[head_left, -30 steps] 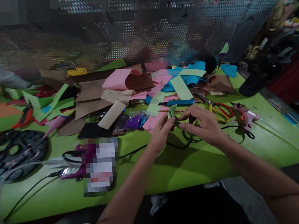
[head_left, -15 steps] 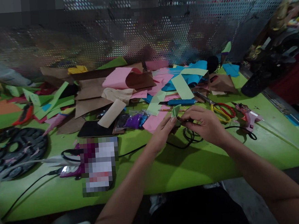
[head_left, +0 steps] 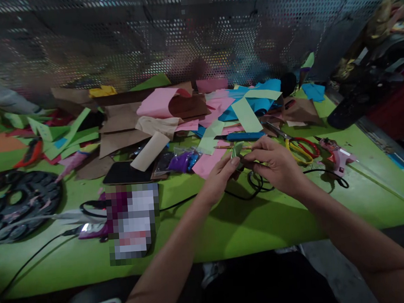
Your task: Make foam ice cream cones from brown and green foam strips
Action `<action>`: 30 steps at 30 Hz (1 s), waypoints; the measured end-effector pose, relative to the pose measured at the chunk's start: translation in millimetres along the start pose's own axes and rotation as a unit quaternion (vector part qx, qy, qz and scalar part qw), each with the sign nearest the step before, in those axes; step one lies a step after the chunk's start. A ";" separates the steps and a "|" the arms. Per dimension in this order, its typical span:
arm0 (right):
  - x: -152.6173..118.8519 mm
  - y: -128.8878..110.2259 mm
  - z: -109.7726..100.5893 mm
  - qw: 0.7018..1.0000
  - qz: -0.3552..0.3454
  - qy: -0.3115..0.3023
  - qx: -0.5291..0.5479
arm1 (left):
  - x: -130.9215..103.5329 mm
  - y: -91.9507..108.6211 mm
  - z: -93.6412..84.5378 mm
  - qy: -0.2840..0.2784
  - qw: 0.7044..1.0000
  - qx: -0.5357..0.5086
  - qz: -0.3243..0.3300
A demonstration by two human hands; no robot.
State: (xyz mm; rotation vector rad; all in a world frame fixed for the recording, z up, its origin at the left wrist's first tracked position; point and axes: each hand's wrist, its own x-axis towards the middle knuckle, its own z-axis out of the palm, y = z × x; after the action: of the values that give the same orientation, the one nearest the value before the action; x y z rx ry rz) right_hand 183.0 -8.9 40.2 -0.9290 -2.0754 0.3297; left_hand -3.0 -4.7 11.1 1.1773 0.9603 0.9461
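A small light green paper piece point(head_left: 237, 150) stands up from the fingers of my left hand point(head_left: 220, 174), which is closed on its lower part. Close on its right, my right hand point(head_left: 270, 161) has thumb and fingers pinched together at the piece's edge; whatever lies between those fingertips is too small to make out. Just behind the hands are a pencil point(head_left: 222, 147) and a blue cutter point(head_left: 245, 136). A black cable point(head_left: 243, 198) passes beneath them on the green table point(head_left: 249, 233).
Red-and-yellow-handled scissors point(head_left: 300, 150) and a pink glue gun point(head_left: 341, 159) lie to the right. Coloured paper sheets point(head_left: 157, 104) pile up along the perforated metal panel point(head_left: 167, 43). A black round tray point(head_left: 26, 205), a dark phone point(head_left: 125, 174) and a purple bag point(head_left: 182, 162) are leftward.
The view has shifted slightly. My right hand's knuckles are a little higher, while both hands stay together around the green piece.
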 end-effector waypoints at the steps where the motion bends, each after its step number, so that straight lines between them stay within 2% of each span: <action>1: -0.1 -1.2 0.4 1.000 0.001 -0.001 0.001 | 0.1 0.7 0.6 0.006 1.000 0.002 0.006; 8: 1.4 -14.2 -2.3 0.999 -0.011 -0.032 0.000 | 0.1 3.4 3.2 0.057 0.997 0.040 0.044; 11: 0.9 -12.9 -0.8 0.999 -0.011 -0.027 -0.034 | -0.3 2.3 3.4 0.048 0.995 0.057 0.061; 16: 1.1 -8.9 -0.1 0.999 -0.006 -0.030 -0.038 | -1.0 1.1 3.3 0.034 0.996 0.078 0.042; 25: 2.3 -12.3 -2.8 1.000 0.007 -0.029 -0.011 | 0.3 0.2 5.4 0.055 0.996 0.043 0.047; 30: 0.5 -7.1 1.2 0.999 0.009 -0.013 -0.028 | -0.7 -0.5 4.7 0.040 0.998 0.027 0.033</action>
State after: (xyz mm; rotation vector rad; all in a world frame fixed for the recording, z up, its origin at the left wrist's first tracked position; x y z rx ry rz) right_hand 178.3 -13.3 43.4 -0.9829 -2.1094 0.2959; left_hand 1.3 -6.8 11.2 1.2304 1.0209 1.0321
